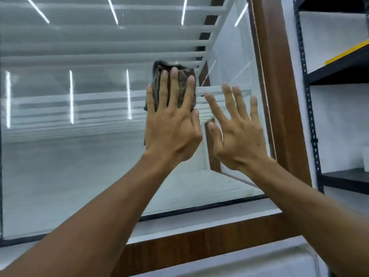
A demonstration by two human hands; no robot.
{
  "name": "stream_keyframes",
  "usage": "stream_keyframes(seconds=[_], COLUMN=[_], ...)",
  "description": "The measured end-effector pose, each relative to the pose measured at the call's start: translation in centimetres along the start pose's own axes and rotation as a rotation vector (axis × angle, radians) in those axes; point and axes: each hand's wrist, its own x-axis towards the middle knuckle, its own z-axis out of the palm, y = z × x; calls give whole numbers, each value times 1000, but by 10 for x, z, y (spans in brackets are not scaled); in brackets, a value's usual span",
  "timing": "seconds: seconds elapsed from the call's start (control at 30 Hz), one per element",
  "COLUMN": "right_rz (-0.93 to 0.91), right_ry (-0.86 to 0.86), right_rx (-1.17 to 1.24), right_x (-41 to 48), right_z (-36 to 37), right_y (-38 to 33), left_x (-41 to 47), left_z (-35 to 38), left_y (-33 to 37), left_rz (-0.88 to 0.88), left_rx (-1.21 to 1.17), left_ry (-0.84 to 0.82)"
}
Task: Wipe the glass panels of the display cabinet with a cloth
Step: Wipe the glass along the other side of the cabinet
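Observation:
A large glass panel (69, 156) of the display cabinet fills the view, reflecting ceiling lights. My left hand (171, 124) lies flat with fingers spread, pressing a dark folded cloth (182, 74) against the glass near the panel's middle right. The cloth sticks out above my fingertips. Just to its right, my right hand (237, 132) rests open against the same glass with fingers spread and nothing in it. A brown wooden frame (279, 92) borders the panel on the right and runs along the bottom.
A black metal shelving rack (311, 124) stands right of the cabinet with dark shelves, a yellow object (347, 52) on one. Inside the cabinet, glass shelves (225, 89) show through. A white ledge (179, 224) runs under the panel.

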Motion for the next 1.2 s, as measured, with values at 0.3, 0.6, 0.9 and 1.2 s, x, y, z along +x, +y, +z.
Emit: stream_keyframes(seconds=[0.3, 0.6, 0.9, 1.2], right_rz=[9, 92, 126, -17], right_ry=[-47, 74, 100, 27], right_rx=[-180, 125, 29, 243], right_x=[-25, -56, -69, -46], right_z=[-25, -18, -12, 6], right_y=[81, 93, 57, -18], left_x=[8, 14, -35, -65], left_z=[22, 43, 33, 8], left_y=[61, 126, 92, 13], left_rz=[250, 331, 484, 308], left_rx=[10, -8, -45, 17], left_ry=[-64, -92, -110, -58])
